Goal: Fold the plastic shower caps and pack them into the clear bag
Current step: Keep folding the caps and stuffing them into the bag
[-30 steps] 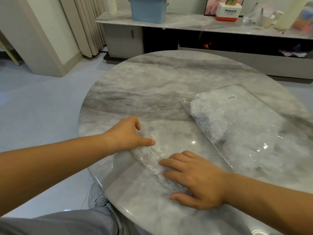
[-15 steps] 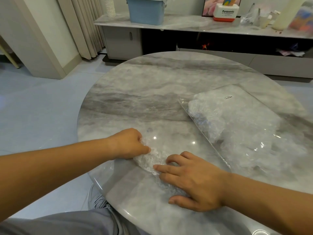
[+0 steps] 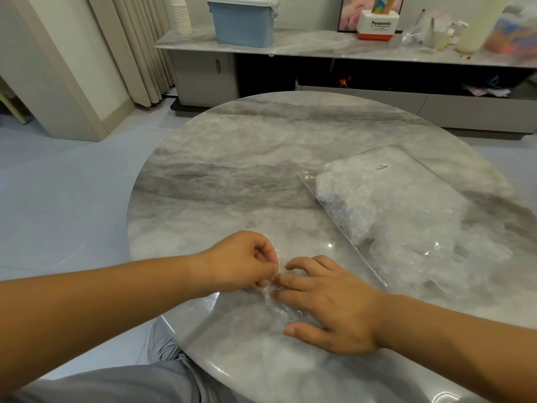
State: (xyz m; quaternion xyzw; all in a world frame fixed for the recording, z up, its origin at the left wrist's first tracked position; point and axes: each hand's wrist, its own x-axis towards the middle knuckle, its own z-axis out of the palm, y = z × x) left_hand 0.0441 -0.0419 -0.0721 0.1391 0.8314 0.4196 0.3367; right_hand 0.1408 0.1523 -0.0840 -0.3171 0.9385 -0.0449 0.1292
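Observation:
A crinkled clear plastic shower cap [image 3: 276, 305] lies near the front edge of the round marble table [image 3: 261, 158], mostly hidden under my hands. My left hand [image 3: 244, 261] has its fingers curled and pinches the cap's left end. My right hand [image 3: 328, 303] lies flat on the cap with fingers spread, pressing it down. To the right lies the clear bag [image 3: 406, 205], stuffed with several crumpled caps, its open end facing left.
Behind the table runs a low marble-topped cabinet [image 3: 319, 46] with a blue bin [image 3: 242, 20], a stack of paper cups [image 3: 181, 14] and a white Panasonic box [image 3: 377, 24]. Curtains [image 3: 139, 48] hang at the left. My grey-trousered leg [image 3: 116, 385] is below the table edge.
My left hand has drawn the cap's left end rightward to my right fingertips, its fingers curling into a pinch. The visible cap has shrunk. My right hand has stayed pressing.

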